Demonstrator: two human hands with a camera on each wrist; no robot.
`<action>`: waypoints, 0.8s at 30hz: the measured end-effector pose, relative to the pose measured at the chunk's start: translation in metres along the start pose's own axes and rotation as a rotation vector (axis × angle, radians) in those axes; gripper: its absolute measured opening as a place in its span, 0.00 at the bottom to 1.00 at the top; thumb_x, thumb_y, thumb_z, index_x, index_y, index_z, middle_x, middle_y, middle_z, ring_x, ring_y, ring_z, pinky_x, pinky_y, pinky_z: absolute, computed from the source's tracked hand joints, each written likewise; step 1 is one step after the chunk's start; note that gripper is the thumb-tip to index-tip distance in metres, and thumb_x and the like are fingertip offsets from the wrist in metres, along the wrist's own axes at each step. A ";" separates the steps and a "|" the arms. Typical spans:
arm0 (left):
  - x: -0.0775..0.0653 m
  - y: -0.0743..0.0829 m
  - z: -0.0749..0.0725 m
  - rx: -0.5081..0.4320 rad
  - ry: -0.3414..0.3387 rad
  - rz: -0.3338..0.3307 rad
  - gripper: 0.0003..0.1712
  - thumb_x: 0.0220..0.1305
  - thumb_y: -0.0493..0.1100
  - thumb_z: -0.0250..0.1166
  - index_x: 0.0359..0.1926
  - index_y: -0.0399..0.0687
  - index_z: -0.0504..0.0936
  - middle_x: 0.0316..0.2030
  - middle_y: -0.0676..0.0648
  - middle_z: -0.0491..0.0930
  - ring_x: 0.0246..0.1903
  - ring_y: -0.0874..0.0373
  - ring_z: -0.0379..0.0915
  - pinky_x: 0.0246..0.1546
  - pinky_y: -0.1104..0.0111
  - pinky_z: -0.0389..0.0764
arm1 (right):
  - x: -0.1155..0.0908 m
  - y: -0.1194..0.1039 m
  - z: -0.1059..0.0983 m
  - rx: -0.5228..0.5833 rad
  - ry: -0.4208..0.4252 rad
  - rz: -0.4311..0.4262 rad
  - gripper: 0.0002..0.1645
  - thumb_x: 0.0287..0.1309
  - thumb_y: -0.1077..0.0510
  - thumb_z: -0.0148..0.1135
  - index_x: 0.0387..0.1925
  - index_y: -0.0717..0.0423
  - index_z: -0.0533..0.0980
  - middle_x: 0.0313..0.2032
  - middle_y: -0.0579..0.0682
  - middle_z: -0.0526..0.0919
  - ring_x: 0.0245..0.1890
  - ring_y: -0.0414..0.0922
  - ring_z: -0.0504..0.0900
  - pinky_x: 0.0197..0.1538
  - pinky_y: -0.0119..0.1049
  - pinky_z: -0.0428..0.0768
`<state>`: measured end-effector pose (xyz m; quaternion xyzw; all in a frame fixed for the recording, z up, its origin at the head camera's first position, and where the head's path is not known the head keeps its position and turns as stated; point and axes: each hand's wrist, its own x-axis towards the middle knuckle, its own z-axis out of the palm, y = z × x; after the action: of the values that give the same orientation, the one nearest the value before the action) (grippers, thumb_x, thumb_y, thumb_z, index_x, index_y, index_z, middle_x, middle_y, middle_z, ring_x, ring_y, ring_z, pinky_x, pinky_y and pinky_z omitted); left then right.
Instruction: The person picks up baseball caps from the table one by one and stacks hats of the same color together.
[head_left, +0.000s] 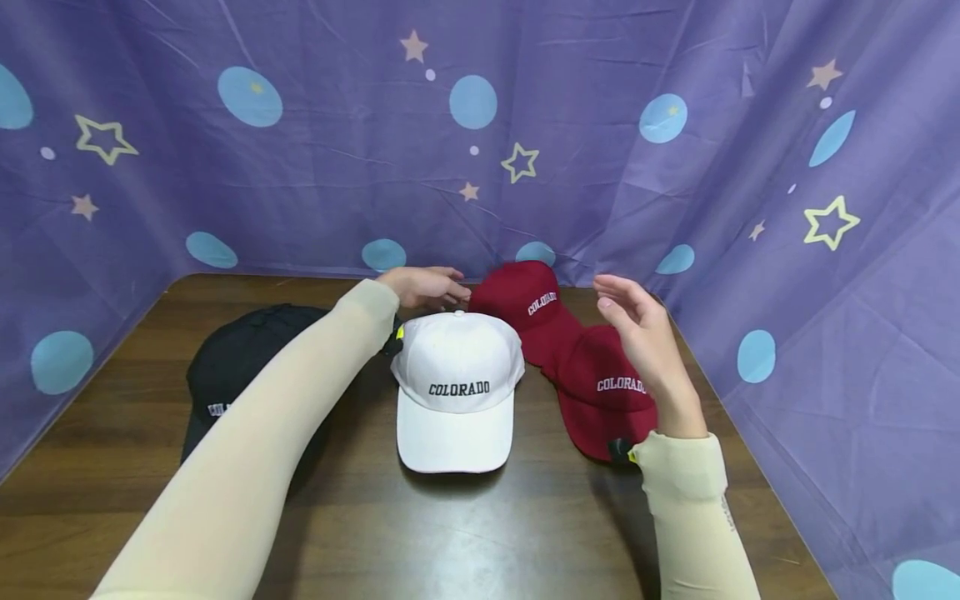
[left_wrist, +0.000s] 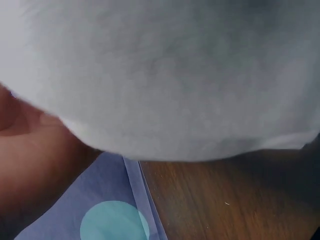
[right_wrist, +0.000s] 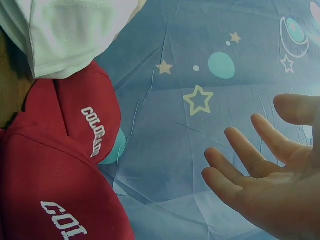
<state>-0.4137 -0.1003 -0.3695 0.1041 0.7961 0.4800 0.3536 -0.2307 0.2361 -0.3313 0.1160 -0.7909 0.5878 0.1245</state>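
Observation:
A white baseball cap (head_left: 459, 362) with COLORADO lettering faces forward in the middle of the table. My left hand (head_left: 429, 288) reaches behind its crown, fingers extended toward the rear red cap (head_left: 517, 302); fingertips overlap that cap's left edge in the head view. In the left wrist view the white cap (left_wrist: 190, 85) fills most of the frame and hides the fingers. My right hand (head_left: 637, 329), loosely spread and holding nothing, hovers over the front red cap (head_left: 606, 392). The right wrist view shows that hand (right_wrist: 270, 175) beside both red caps, which overlap.
At the left, a black cap (head_left: 251, 346) is partly hidden by my left sleeve (head_left: 277, 425). The brown wooden table (head_left: 450, 542) meets a purple curtain (head_left: 337, 167) with stars and blue dots at its back and sides.

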 end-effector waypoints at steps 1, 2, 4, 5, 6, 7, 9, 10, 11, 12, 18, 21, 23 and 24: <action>0.000 0.001 0.001 0.003 -0.017 0.002 0.42 0.83 0.43 0.56 0.84 0.39 0.44 0.78 0.37 0.65 0.78 0.43 0.59 0.77 0.52 0.64 | 0.000 0.000 0.000 0.002 0.001 0.001 0.23 0.79 0.58 0.57 0.70 0.59 0.75 0.65 0.52 0.80 0.64 0.39 0.78 0.65 0.27 0.75; 0.000 0.001 0.001 0.014 -0.036 0.002 0.40 0.83 0.43 0.55 0.84 0.38 0.46 0.77 0.37 0.66 0.77 0.43 0.61 0.76 0.52 0.65 | 0.000 0.000 0.000 0.005 0.000 0.001 0.23 0.80 0.58 0.57 0.70 0.59 0.75 0.65 0.51 0.80 0.64 0.39 0.78 0.65 0.27 0.75; 0.000 0.002 0.003 0.053 -0.067 -0.001 0.36 0.84 0.44 0.55 0.82 0.36 0.54 0.75 0.37 0.69 0.74 0.45 0.66 0.74 0.55 0.68 | 0.000 0.000 -0.001 0.011 -0.003 -0.003 0.23 0.80 0.58 0.57 0.70 0.58 0.75 0.64 0.51 0.81 0.64 0.40 0.78 0.65 0.27 0.76; 0.000 0.002 0.004 0.074 -0.084 -0.003 0.33 0.84 0.44 0.55 0.81 0.37 0.58 0.74 0.38 0.70 0.73 0.46 0.66 0.74 0.55 0.68 | 0.000 0.000 -0.001 0.014 -0.004 -0.004 0.23 0.80 0.58 0.57 0.70 0.58 0.75 0.64 0.51 0.81 0.64 0.40 0.78 0.65 0.27 0.76; 0.001 0.002 0.005 0.097 -0.098 -0.001 0.32 0.84 0.45 0.55 0.79 0.37 0.61 0.74 0.39 0.70 0.71 0.47 0.67 0.73 0.56 0.69 | 0.000 0.000 -0.001 0.017 -0.005 -0.003 0.23 0.80 0.58 0.57 0.70 0.58 0.75 0.64 0.51 0.81 0.64 0.40 0.78 0.65 0.27 0.76; 0.001 0.002 0.006 0.126 -0.106 0.005 0.30 0.83 0.45 0.55 0.78 0.38 0.65 0.72 0.40 0.71 0.69 0.48 0.68 0.71 0.57 0.70 | 0.000 0.000 -0.001 0.018 -0.006 -0.003 0.23 0.80 0.57 0.57 0.70 0.58 0.75 0.64 0.51 0.81 0.64 0.40 0.78 0.65 0.27 0.76; 0.002 0.000 0.009 0.167 -0.118 0.027 0.25 0.83 0.46 0.56 0.73 0.39 0.72 0.66 0.42 0.75 0.63 0.51 0.70 0.66 0.60 0.74 | 0.000 0.000 -0.001 0.019 -0.007 0.000 0.23 0.80 0.57 0.57 0.70 0.58 0.75 0.64 0.50 0.81 0.64 0.40 0.78 0.65 0.27 0.75; 0.003 -0.001 0.010 0.179 -0.120 0.041 0.23 0.82 0.46 0.57 0.70 0.40 0.74 0.62 0.43 0.77 0.60 0.52 0.72 0.63 0.62 0.75 | 0.000 0.000 0.000 0.019 -0.008 0.003 0.23 0.80 0.57 0.57 0.70 0.58 0.75 0.64 0.50 0.81 0.64 0.40 0.78 0.65 0.27 0.75; 0.003 -0.001 0.011 0.182 -0.116 0.050 0.21 0.82 0.46 0.58 0.67 0.41 0.76 0.58 0.45 0.78 0.58 0.53 0.72 0.61 0.62 0.76 | 0.000 0.000 0.000 0.019 -0.009 0.006 0.23 0.80 0.57 0.57 0.70 0.58 0.75 0.64 0.50 0.81 0.64 0.40 0.78 0.65 0.27 0.75; 0.002 -0.001 0.012 0.184 -0.104 0.063 0.18 0.82 0.46 0.59 0.63 0.41 0.77 0.54 0.46 0.79 0.54 0.55 0.73 0.56 0.65 0.77 | 0.000 0.000 0.000 0.019 -0.010 0.008 0.23 0.80 0.57 0.57 0.70 0.57 0.75 0.64 0.50 0.81 0.64 0.40 0.78 0.65 0.27 0.75; -0.001 0.002 0.013 0.134 0.054 0.184 0.05 0.82 0.41 0.58 0.48 0.43 0.75 0.39 0.49 0.73 0.44 0.56 0.71 0.52 0.65 0.76 | 0.000 0.000 0.001 0.033 -0.019 0.010 0.23 0.80 0.58 0.56 0.70 0.58 0.75 0.63 0.49 0.82 0.64 0.42 0.78 0.65 0.28 0.75; -0.006 0.010 0.012 0.105 0.152 0.292 0.04 0.83 0.40 0.56 0.48 0.43 0.72 0.38 0.49 0.71 0.45 0.56 0.70 0.55 0.62 0.75 | 0.000 0.000 -0.001 0.030 -0.024 0.016 0.23 0.80 0.56 0.56 0.70 0.57 0.75 0.62 0.47 0.82 0.66 0.45 0.77 0.65 0.28 0.75; -0.011 0.019 0.012 0.092 0.223 0.359 0.05 0.84 0.41 0.55 0.49 0.43 0.71 0.37 0.49 0.70 0.45 0.55 0.68 0.54 0.62 0.72 | -0.001 0.000 -0.003 0.023 -0.026 0.020 0.23 0.80 0.55 0.56 0.70 0.56 0.75 0.62 0.46 0.82 0.67 0.47 0.77 0.65 0.28 0.74; -0.013 0.024 0.012 0.084 0.261 0.391 0.05 0.84 0.42 0.55 0.49 0.44 0.71 0.36 0.49 0.70 0.44 0.55 0.68 0.52 0.62 0.72 | -0.001 0.000 -0.003 0.020 -0.028 0.022 0.23 0.80 0.55 0.56 0.70 0.55 0.75 0.61 0.46 0.82 0.67 0.47 0.77 0.65 0.28 0.74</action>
<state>-0.3998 -0.0859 -0.3466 0.2081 0.8191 0.5151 0.1433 -0.2295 0.2395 -0.3309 0.1166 -0.7879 0.5953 0.1058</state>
